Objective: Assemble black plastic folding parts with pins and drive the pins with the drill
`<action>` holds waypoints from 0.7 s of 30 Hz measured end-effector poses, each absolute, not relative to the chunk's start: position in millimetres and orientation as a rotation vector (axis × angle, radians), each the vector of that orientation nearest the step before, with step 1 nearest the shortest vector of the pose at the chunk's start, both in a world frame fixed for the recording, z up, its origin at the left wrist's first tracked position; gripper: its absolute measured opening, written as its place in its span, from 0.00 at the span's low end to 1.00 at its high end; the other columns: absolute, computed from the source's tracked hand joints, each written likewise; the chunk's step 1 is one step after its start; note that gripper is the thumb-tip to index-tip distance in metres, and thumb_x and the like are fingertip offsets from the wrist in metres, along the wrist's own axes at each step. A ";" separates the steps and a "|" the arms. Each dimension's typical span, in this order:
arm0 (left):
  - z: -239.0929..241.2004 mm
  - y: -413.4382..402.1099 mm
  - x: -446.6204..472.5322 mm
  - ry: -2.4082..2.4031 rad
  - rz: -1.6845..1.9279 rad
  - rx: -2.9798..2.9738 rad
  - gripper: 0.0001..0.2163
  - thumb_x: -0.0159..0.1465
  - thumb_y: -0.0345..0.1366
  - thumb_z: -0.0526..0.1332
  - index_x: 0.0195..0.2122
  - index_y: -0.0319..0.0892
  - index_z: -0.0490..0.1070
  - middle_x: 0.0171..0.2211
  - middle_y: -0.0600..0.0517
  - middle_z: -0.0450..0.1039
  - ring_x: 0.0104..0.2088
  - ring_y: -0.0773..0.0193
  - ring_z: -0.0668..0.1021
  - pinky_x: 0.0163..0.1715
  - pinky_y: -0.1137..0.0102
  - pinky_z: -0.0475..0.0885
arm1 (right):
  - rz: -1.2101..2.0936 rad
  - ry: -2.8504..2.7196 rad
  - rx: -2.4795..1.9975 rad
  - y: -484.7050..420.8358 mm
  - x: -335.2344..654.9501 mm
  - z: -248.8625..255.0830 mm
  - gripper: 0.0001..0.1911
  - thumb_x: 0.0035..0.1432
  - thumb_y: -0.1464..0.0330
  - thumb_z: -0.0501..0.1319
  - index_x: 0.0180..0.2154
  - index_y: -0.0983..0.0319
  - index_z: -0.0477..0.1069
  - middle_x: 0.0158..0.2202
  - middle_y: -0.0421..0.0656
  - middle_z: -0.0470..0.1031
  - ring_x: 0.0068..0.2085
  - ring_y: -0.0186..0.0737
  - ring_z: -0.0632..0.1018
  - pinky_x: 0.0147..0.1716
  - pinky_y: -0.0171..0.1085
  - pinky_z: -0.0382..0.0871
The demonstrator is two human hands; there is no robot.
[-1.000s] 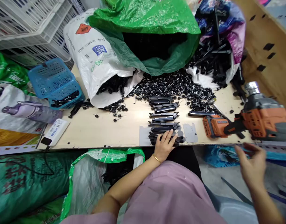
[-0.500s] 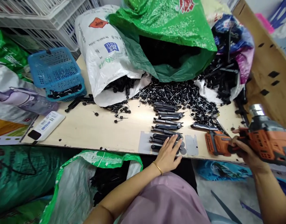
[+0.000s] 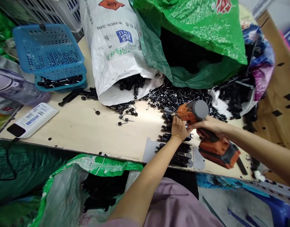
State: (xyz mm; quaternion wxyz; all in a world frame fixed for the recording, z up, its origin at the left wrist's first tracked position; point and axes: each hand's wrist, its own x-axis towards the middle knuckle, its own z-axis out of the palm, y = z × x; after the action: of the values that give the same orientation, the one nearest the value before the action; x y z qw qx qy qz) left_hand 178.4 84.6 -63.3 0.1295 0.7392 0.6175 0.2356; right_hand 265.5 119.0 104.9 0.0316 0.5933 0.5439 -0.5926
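Observation:
My right hand [image 3: 207, 126] grips the handle of an orange and grey cordless drill [image 3: 201, 132], whose nose points left over the far end of a row of black plastic handle parts [image 3: 176, 151] laid on the wooden table [image 3: 88, 132]. My left hand [image 3: 179, 126] lies on the upper parts of that row, just under the drill's nose, fingers curled down on them. A heap of small black screws [image 3: 180, 96] lies just beyond.
A white sack [image 3: 118, 47] and a green sack [image 3: 194, 41] spill black parts at the back. A blue basket [image 3: 50, 56] and a white box [image 3: 32, 119] sit left. Another green-rimmed bag [image 3: 88, 183] hangs open below the table edge.
My right hand took the drill from the table's right side and carried it left over the row. My left hand slid from the near end of the row to the far end.

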 end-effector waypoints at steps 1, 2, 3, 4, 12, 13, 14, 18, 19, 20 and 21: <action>-63.1 83.5 178.5 1.786 0.710 2.135 0.27 0.61 0.51 0.52 0.50 0.31 0.68 0.49 0.35 0.70 0.56 0.45 0.66 0.60 0.49 0.50 | -1.834 1.672 1.804 125.7 257.6 101.7 0.14 0.44 0.63 0.65 0.31 0.65 0.67 0.16 0.37 0.65 0.16 0.31 0.67 0.15 0.31 0.61; -62.9 83.2 178.8 1.784 0.741 2.117 0.26 0.61 0.51 0.53 0.50 0.34 0.68 0.49 0.37 0.70 0.56 0.45 0.66 0.60 0.49 0.52 | -1.859 1.657 1.784 131.0 251.3 99.6 0.13 0.43 0.65 0.65 0.30 0.65 0.67 0.16 0.37 0.65 0.16 0.31 0.66 0.14 0.31 0.61; -63.0 83.6 179.4 1.789 0.769 2.096 0.26 0.60 0.52 0.54 0.51 0.35 0.68 0.50 0.39 0.70 0.56 0.46 0.66 0.60 0.50 0.53 | -1.882 1.642 1.769 135.1 246.2 98.3 0.13 0.42 0.66 0.65 0.29 0.65 0.66 0.17 0.37 0.66 0.16 0.30 0.66 0.14 0.30 0.61; -63.7 84.5 180.3 1.797 0.787 2.072 0.27 0.60 0.52 0.54 0.51 0.36 0.67 0.50 0.39 0.69 0.55 0.46 0.66 0.59 0.51 0.53 | -1.887 1.639 1.763 138.2 241.9 97.8 0.12 0.41 0.67 0.65 0.29 0.65 0.66 0.17 0.37 0.66 0.16 0.30 0.66 0.14 0.30 0.61; -77.9 86.9 190.1 1.815 0.751 1.999 0.26 0.58 0.54 0.56 0.47 0.37 0.71 0.46 0.40 0.72 0.53 0.46 0.67 0.58 0.50 0.55 | -1.654 1.677 1.739 153.6 217.4 95.7 0.07 0.38 0.71 0.63 0.24 0.65 0.66 0.14 0.37 0.64 0.15 0.32 0.67 0.13 0.31 0.62; -79.0 86.7 190.8 1.822 0.760 2.008 0.27 0.58 0.55 0.56 0.46 0.36 0.71 0.46 0.39 0.72 0.53 0.46 0.67 0.58 0.49 0.56 | -1.620 1.693 1.729 155.3 215.7 95.3 0.07 0.38 0.71 0.63 0.23 0.65 0.66 0.14 0.37 0.63 0.15 0.32 0.66 0.13 0.31 0.62; -80.0 86.7 191.3 1.831 0.768 2.018 0.28 0.58 0.56 0.55 0.46 0.35 0.71 0.46 0.38 0.72 0.53 0.45 0.67 0.57 0.49 0.56 | -1.596 1.705 1.711 156.7 214.3 94.8 0.07 0.37 0.72 0.63 0.22 0.64 0.65 0.14 0.37 0.63 0.15 0.31 0.66 0.12 0.30 0.61; -81.9 88.6 192.2 1.852 0.767 2.033 0.32 0.57 0.60 0.54 0.44 0.31 0.71 0.46 0.35 0.71 0.52 0.44 0.68 0.57 0.50 0.56 | -1.551 1.773 1.666 159.9 212.2 92.3 0.05 0.37 0.73 0.60 0.20 0.64 0.63 0.15 0.37 0.63 0.15 0.30 0.64 0.11 0.29 0.59; -81.3 89.2 192.5 1.850 0.760 2.030 0.31 0.58 0.59 0.53 0.43 0.31 0.71 0.46 0.35 0.71 0.53 0.44 0.68 0.57 0.51 0.56 | -1.533 1.801 1.666 159.8 212.5 92.6 0.05 0.37 0.74 0.60 0.21 0.64 0.64 0.15 0.37 0.63 0.15 0.30 0.64 0.11 0.29 0.59; -80.2 89.5 192.7 1.851 0.752 2.022 0.31 0.58 0.59 0.53 0.43 0.31 0.71 0.46 0.35 0.70 0.53 0.45 0.68 0.56 0.51 0.57 | -1.517 1.826 1.660 159.2 213.2 93.8 0.05 0.37 0.74 0.60 0.22 0.64 0.64 0.16 0.37 0.64 0.15 0.30 0.64 0.11 0.29 0.58; -78.5 89.1 193.0 1.855 0.748 2.011 0.30 0.59 0.58 0.53 0.44 0.31 0.70 0.47 0.35 0.70 0.53 0.45 0.68 0.56 0.51 0.57 | -1.504 1.845 1.647 157.8 214.3 96.3 0.05 0.37 0.73 0.60 0.23 0.64 0.65 0.16 0.37 0.64 0.16 0.30 0.65 0.12 0.29 0.59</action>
State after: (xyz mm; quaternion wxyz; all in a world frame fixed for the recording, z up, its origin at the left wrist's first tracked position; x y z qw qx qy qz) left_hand 193.0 89.1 -78.5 0.1520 0.7007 0.6465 0.2606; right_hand 214.3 157.8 96.3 0.1232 0.5648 0.6324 -0.5156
